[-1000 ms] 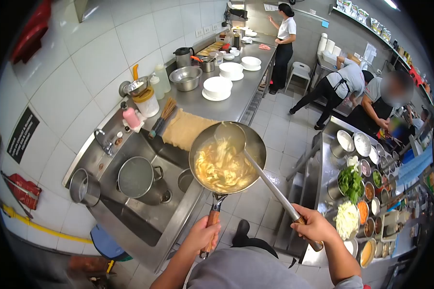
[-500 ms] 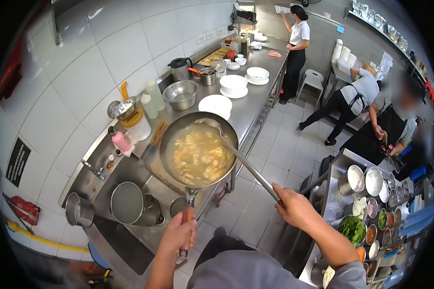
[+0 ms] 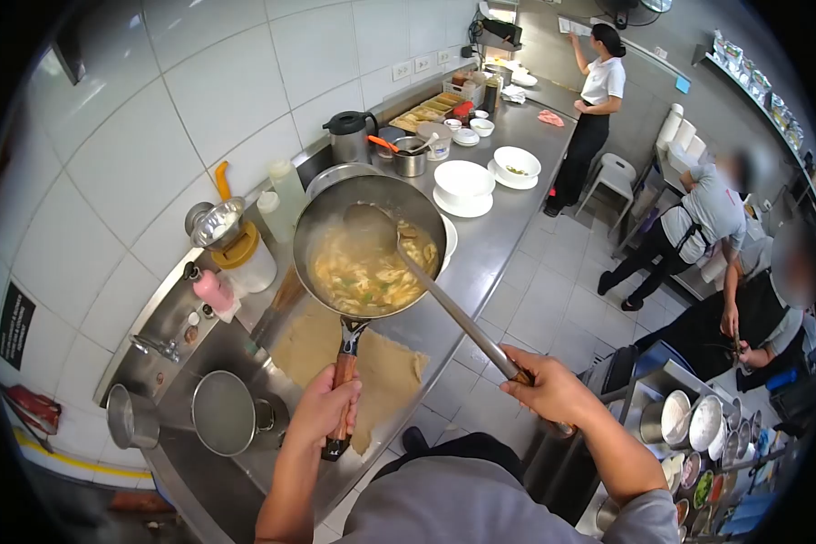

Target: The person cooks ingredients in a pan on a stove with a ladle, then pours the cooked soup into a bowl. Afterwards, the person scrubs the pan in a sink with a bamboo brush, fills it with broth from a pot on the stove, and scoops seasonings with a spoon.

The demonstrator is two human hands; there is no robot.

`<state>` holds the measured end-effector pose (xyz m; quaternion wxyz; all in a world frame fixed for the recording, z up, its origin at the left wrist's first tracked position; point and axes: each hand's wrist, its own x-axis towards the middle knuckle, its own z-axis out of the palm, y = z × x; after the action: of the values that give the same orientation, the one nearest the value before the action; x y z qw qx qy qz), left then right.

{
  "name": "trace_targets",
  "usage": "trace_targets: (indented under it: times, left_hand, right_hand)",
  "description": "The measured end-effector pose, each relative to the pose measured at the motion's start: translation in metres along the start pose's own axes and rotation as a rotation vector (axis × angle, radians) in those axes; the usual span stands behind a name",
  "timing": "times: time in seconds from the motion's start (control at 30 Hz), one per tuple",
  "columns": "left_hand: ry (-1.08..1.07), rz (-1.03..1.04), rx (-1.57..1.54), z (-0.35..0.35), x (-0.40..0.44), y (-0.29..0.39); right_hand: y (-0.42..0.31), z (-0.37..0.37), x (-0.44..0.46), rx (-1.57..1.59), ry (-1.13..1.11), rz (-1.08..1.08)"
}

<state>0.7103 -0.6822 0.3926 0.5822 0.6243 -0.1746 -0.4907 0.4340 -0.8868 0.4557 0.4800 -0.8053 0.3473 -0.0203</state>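
Ladle (image 3: 453, 311) in wok (image 3: 399, 195), counter (image 3: 490, 238) below, aisle (image 3: 553, 299) beyond its edge

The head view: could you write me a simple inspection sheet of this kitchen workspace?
Surface: steel counter, with a tan cloth lying on it.
Job's things: pan with brothy food; the bowl of the ladle is inside.
Clutter: white bowls, pink bottle.
Hands: left hand grips the pan's handle; right hand grips the ladle.
Cables: perhaps a cord near the wall outlets; too small to tell.
Surroundings: tiled wall; other people nearby.
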Motion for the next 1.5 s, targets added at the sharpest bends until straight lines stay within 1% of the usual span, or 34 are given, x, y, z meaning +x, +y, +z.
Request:
trace_targets:
  times: [0.07,0.1,0.17,0.2,0.37,0.43,0.47,0.53,0.57,0.63,0.67,0.77,0.83,0.93,1.03,1.17,1.27,1.33,1.5]
  left_hand:
    - [0.018,-0.007,-0.01,0.005,0.017,0.013]
    - [0.028,-0.023,-0.027,0.008,0.024,0.018]
    - [0.045,-0.013,-0.032,0.013,0.04,0.022]
    - [0.048,0.001,-0.038,0.016,0.049,0.024]
    - [0.175,0.014,-0.018,0.043,0.078,0.031]
    - [0.229,0.024,0.0,0.057,0.089,0.039]
    - [0.261,0.008,0.015,0.064,0.093,0.04]
    - [0.311,-0.022,0.033,0.075,0.1,0.039]
    - [0.335,0.002,0.03,0.079,0.106,0.037]
    - [0.379,0.027,0.018,0.092,0.114,0.034]
    - [0.411,0.026,0.041,0.098,0.118,0.034]
    - [0.493,0.03,0.071,0.115,0.128,0.034]
    - [0.536,0.044,0.079,0.12,0.133,0.03]
    - [0.541,0.063,0.118,0.126,0.141,0.026]
    - [0.568,0.047,0.131,0.133,0.146,0.023]
    - [0.603,0.008,0.147,0.143,0.149,0.024]
    - [0.63,0.011,0.15,0.148,0.154,0.028]
    - [0.655,0.007,0.134,0.152,0.151,0.024]
    - [0.651,0.049,0.181,0.151,0.154,0.024]
  right_hand:
    - [-0.003,-0.013,0.018,-0.012,0.076,-0.031]
    - [0.007,-0.019,0.032,-0.007,0.067,-0.04]
    - [0.026,-0.03,0.064,-0.032,0.137,-0.213]
    - [0.03,-0.038,0.075,-0.009,0.137,-0.175]
    - [0.037,-0.089,0.134,0.106,0.065,-0.144]
    - [0.046,-0.114,0.155,0.009,0.038,-0.213]
    - [0.051,-0.126,0.168,0.016,0.029,-0.228]
    - [0.063,-0.144,0.191,-0.066,0.031,-0.43]
    - [0.064,-0.152,0.2,-0.059,0.015,-0.437]
    - [0.061,-0.169,0.216,0.028,-0.139,-0.237]
    - [0.065,-0.176,0.226,0.026,-0.155,-0.248]
    - [0.08,-0.186,0.252,0.036,-0.225,-0.284]
    - [0.083,-0.193,0.264,0.09,-0.262,-0.256]
    - [0.089,-0.202,0.278,0.112,-0.295,-0.286]
    - [0.094,-0.209,0.289,0.078,-0.304,-0.324]
    - [0.097,-0.212,0.298,0.092,-0.311,-0.309]
    - [0.098,-0.212,0.309,0.077,-0.294,-0.375]
    - [0.095,-0.212,0.311,-0.07,-0.248,-0.452]
    - [0.098,-0.196,0.328,-0.161,-0.204,-0.556]
